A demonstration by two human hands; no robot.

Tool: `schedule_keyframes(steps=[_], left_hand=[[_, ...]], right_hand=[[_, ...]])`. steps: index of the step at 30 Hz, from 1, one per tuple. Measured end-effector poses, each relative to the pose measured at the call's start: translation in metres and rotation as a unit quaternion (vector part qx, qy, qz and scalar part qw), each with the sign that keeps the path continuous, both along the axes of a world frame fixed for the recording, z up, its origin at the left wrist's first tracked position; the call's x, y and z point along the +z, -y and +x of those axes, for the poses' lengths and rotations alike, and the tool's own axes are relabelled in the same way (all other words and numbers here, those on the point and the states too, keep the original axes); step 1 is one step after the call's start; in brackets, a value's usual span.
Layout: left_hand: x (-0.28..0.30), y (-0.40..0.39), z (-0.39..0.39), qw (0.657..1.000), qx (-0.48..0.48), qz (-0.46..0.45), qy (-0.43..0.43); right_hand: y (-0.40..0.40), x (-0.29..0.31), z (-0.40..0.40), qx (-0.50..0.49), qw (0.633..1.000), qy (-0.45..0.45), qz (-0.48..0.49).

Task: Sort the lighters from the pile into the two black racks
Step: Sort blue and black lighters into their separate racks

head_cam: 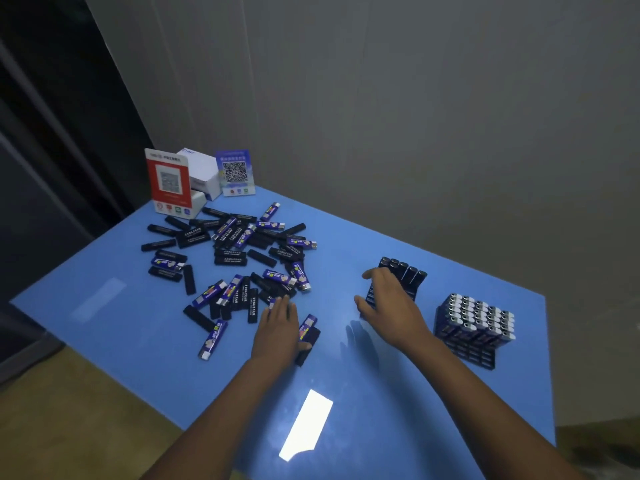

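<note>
The left hand (277,327) lies flat, fingers straight, on the lighter pile (232,258) at its near edge — the right hand (388,303), fingers spread, rests on the near-empty rack (398,282); the full rack (474,327) stands beside it.

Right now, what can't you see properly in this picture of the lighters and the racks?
All in the head view:
- Near rack: the right hand covers most of it, so its filled slots cannot be counted.
- Left hand: its palm side is hidden, so whether it holds a lighter is unclear.
- Pile of lighters: the print is too small and blurred to read.
- Red sign: its code is blurred.
- Far rack: the silver tops hide its slots.
</note>
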State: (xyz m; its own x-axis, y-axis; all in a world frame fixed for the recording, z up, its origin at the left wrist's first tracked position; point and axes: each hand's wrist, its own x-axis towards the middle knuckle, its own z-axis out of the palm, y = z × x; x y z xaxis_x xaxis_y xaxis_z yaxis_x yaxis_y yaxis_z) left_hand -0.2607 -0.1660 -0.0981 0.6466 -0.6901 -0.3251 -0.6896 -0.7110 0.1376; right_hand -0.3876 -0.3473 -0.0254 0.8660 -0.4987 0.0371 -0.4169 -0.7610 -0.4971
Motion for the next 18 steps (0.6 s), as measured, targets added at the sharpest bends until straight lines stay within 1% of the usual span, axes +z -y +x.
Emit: schedule_keyframes(steps=[2,5,9,11,13,18], left_hand=[[-0.002,0.002,0.001,1.0,-0.013,-0.015,-0.005],[-0.007,0.005,0.009,0.999,-0.037,0.005,-0.001],[-0.008,0.0,0.041,0.999,-0.046,-0.002,0.023],[-0.006,-0.007,0.064,0.998,-0.058,0.009,0.03],[-0.005,-0.014,0.088,0.997,-0.068,0.021,0.027],[-0.006,-0.024,0.137,0.993,-0.114,0.027,-0.008]], right_hand=[[-0.001,0.004,0.007,0.001,1.0,0.004,-0.001],[-0.002,0.007,0.017,-0.01,1.0,0.006,-0.002],[-0.003,0.004,0.032,-0.026,1.0,-0.002,-0.008],[-0.007,0.003,0.045,-0.046,0.999,-0.006,0.006],[-0.014,0.001,0.06,-0.055,0.998,-0.007,0.015],[-0.036,-0.003,0.096,-0.051,0.999,-0.01,-0.009]])
